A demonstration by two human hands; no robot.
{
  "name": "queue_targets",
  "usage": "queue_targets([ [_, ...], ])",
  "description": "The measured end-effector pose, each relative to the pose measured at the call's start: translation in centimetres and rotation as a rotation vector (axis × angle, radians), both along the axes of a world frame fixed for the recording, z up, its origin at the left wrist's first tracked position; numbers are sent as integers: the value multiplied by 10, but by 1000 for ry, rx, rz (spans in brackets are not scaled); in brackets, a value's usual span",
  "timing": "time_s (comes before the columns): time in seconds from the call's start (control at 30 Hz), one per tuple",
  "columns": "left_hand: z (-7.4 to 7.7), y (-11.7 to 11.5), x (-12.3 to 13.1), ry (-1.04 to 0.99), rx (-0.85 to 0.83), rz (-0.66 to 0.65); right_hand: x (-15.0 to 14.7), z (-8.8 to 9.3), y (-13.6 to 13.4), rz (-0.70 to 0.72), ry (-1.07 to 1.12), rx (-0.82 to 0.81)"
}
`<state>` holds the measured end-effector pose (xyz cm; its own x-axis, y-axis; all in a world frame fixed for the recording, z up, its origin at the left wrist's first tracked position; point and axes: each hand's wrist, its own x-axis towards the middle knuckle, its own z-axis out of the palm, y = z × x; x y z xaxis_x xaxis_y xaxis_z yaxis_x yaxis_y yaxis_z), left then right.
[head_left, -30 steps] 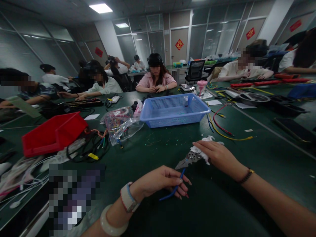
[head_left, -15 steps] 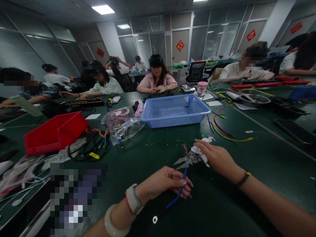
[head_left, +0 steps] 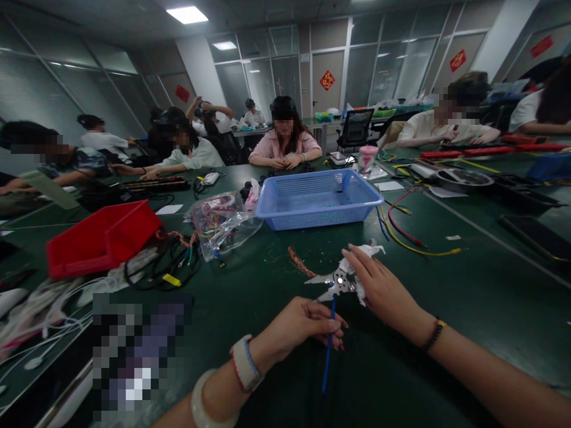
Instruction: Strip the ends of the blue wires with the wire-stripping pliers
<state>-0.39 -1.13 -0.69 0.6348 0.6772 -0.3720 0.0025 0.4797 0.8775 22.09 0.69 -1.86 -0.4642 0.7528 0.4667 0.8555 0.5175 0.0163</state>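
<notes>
My left hand (head_left: 310, 327) pinches a blue wire (head_left: 329, 356) between thumb and fingers, its lower part hanging down over the table. My right hand (head_left: 386, 285) is closed around the handles of wire-stripping pliers (head_left: 341, 280); the handles are wrapped in crumpled white material (head_left: 366, 252). The plier jaws are apart and point left, just above my left fingers. The blue wire's upper end reaches the lower jaw. Frayed copper strands (head_left: 300, 261) show beyond the upper jaw; whether they join the blue wire is hidden behind the pliers.
A blue plastic basket (head_left: 319, 223) stands ahead. Left of it lie a clear bag of wires (head_left: 223, 229) and a red bin (head_left: 104, 241). Yellow and red cables (head_left: 419, 249) are to the right, near a dark phone (head_left: 533, 238). Several people sit around the table.
The pliers have tilted and shifted slightly left, their jaws further apart. The copper strands have swung left. The blue wire has turned more upright, and the ring terminal at its lower end no longer shows clearly.
</notes>
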Motion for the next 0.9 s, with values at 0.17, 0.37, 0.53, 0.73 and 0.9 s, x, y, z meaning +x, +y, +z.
queue_targets([
  [0.17, 0, 0, 0, 0, 14, -15, 2, -4, 1, -43, -44, 23],
  [0.37, 0, -1, -1, -6, 13, -42, 2, -2, 0, -48, -123, 97],
  [0.53, 0, -1, 0, -6, 10, -57, 4, 4, 1, -67, -194, 109],
  [0.73, 2, -1, 0, 25, 21, -92, 7, 8, 1, -93, -220, 118],
  [0.9, 5, -1, -1, 25, 31, -109, 9, 8, 2, -99, -184, 54],
])
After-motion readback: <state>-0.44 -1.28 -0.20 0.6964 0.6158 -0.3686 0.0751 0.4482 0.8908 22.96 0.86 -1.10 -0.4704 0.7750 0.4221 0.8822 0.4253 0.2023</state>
